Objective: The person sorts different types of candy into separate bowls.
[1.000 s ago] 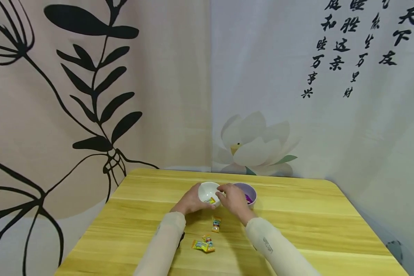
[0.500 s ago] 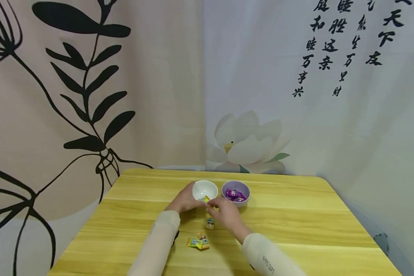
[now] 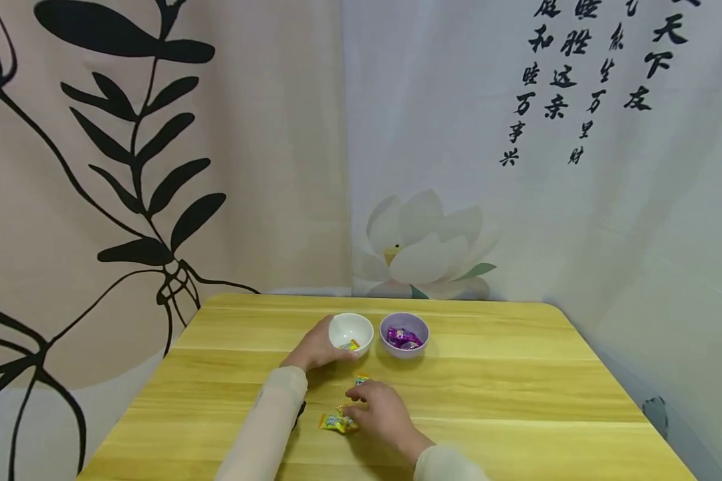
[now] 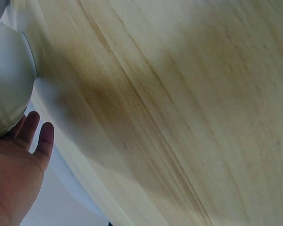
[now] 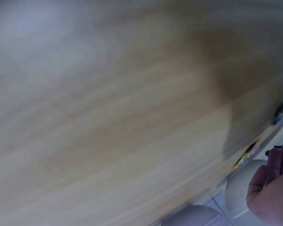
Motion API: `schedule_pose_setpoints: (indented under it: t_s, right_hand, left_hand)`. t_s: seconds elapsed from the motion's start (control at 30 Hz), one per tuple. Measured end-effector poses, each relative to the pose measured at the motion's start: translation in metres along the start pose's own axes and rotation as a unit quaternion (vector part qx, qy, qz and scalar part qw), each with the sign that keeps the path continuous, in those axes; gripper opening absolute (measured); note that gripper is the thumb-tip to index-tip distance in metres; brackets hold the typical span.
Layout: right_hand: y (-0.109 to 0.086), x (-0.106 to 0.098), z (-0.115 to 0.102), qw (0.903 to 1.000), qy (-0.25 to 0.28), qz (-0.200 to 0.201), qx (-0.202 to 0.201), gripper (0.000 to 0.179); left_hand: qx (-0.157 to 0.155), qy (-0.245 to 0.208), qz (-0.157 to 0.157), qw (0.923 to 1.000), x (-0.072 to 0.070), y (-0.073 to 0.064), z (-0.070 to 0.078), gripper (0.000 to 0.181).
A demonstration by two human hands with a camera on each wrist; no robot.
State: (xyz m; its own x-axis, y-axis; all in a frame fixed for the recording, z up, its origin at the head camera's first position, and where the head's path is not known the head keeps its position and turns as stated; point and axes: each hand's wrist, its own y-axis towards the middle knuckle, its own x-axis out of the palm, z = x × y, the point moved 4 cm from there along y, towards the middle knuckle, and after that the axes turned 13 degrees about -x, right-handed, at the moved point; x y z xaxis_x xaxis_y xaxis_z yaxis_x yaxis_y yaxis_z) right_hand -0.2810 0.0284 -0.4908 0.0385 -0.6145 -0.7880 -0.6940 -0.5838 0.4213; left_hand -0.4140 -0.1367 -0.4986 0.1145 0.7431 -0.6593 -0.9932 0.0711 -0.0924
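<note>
My left hand (image 3: 320, 347) grips the white bowl (image 3: 343, 326) from its left side, thumb along the front. In the left wrist view, the fingers of that hand (image 4: 14, 174) curve beside the white bowl (image 4: 9, 75). A yellow wrapped candy (image 3: 350, 345) lies inside it. Nearer on the table, my right hand (image 3: 380, 413) reaches over a small group of yellow wrapped candies (image 3: 332, 423), its thumb and fingers apart. Those fingers partly hide the group, and another wrapped candy (image 3: 362, 379) just beyond them. Whether the fingertips touch a candy is unclear.
To the right of the white bowl stands a purple bowl (image 3: 424, 334) with purple wrapped candies (image 3: 402, 338) in it. Both are toward the far edge of the wooden table (image 3: 517, 401). A printed curtain (image 3: 289, 167) hangs behind.
My right hand has drawn back from the white bowl toward the candies near the front, uncovering the purple bowl. The left hand stays on the white bowl. The head view has shifted slightly.
</note>
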Motion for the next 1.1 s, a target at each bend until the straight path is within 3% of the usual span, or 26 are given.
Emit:
schedule_pose_setpoints:
  t_s: [0.2, 0.57, 1.1]
  right_hand:
    - [-0.006, 0.008, -0.006, 0.9991, -0.033, -0.023, -0.017, 0.024]
    - [-0.007, 0.016, -0.014, 0.9925, -0.101, -0.057, -0.039, 0.031]
    - [-0.007, 0.023, -0.015, 0.9879, -0.125, -0.052, -0.076, 0.024]
  left_hand:
    - [-0.011, 0.001, -0.002, 0.9999, -0.002, -0.001, -0.001, 0.101]
    - [-0.002, -0.006, -0.002, 1.0000, -0.001, -0.001, 0.000, 0.097]
    - [-0.003, -0.019, 0.000, 0.9998, -0.001, -0.003, 0.002, 0.095]
